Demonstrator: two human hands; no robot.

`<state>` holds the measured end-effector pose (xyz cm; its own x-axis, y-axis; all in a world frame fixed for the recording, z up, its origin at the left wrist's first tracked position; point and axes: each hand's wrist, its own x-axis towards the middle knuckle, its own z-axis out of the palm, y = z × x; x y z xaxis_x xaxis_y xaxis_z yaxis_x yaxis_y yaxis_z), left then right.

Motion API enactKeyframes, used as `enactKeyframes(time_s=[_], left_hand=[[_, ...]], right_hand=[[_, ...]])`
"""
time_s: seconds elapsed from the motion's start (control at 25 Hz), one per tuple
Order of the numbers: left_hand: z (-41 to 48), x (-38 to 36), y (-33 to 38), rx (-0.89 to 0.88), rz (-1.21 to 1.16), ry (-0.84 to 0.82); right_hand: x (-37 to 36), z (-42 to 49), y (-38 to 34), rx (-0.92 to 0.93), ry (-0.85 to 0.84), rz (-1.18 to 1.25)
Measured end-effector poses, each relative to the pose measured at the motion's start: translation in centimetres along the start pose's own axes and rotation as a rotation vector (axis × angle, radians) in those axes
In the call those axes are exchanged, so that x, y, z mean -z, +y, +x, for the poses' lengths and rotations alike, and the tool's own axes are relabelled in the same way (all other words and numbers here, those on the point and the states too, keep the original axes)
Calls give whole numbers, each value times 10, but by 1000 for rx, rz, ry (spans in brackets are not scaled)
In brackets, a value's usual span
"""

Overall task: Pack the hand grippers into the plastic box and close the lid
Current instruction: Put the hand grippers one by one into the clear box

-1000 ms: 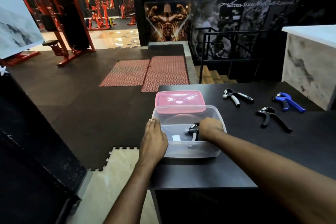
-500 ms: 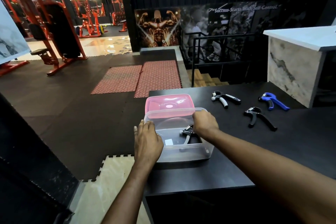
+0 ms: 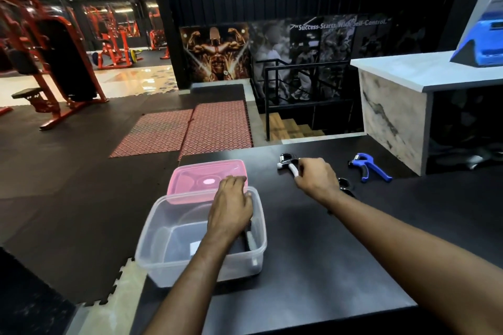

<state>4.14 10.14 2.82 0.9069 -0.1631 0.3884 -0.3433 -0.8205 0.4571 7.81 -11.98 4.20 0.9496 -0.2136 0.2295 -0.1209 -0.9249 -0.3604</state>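
A clear plastic box (image 3: 163, 239) stands open at the table's near left, with one black hand gripper (image 3: 249, 239) lying inside along its right wall. The pink lid (image 3: 196, 179) lies flat just behind the box. My left hand (image 3: 231, 207) rests palm down over the box's far right rim and holds nothing. My right hand (image 3: 317, 179) is closed on the white-handled hand gripper (image 3: 290, 167) farther back on the table. A black hand gripper (image 3: 346, 186) is mostly hidden behind my right wrist. The blue hand gripper (image 3: 367, 167) lies to the right.
The black table (image 3: 313, 266) ends at a left edge beside the box, above foam floor mats. A marble-faced counter (image 3: 394, 106) stands at the back right, close to the blue hand gripper. A railed stairwell (image 3: 299, 106) lies behind the table.
My right hand left the box, leaving a hand gripper inside, and reached back right to the white-handled one. My left hand moved from the box's near left edge to its far right rim.
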Motion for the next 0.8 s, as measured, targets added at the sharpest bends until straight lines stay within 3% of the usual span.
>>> enactKeyframes(time_s=[0.16,0.52,0.8], left_hand=[[36,-34,27,52,39,-38],[68,-69,47,385,145,-51],[61,-81,47,308,382,-134]], right_hand=[[3,42,41,16,-89,24],[-37,129,96,43,-278,-10],[-70,154,110,53,-440,-19]])
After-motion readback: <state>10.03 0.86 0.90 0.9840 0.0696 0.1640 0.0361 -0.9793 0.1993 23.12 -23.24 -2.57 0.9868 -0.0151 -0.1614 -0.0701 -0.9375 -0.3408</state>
